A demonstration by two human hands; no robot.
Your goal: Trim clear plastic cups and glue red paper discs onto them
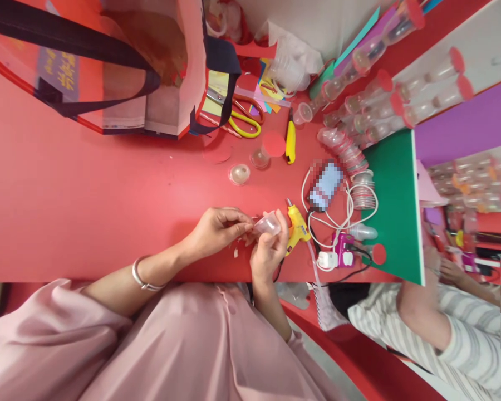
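Note:
My right hand (269,248) is closed around a small clear plastic cup (269,224), held tilted just above the table near its front edge. Thumb and fingers of my left hand (223,231) are pinched together at the cup's left end; what they grip there is too small to make out. Just right of the cup lies a yellow glue gun (297,228), with a glue stick trailing from its rear. A whitish scrap (236,252) rests below my left fingers. Beyond my hands sit a clear dome-shaped piece (239,174) and a small cup with a red disc (273,144).
A large bag (150,117) with dark straps fills the back left of the red table (108,200). Scissors (246,123), a yellow cutter (290,139), a phone (326,186) and white cables lie farther back. A green board (394,206) separates a co-worker in striped sleeves (471,356).

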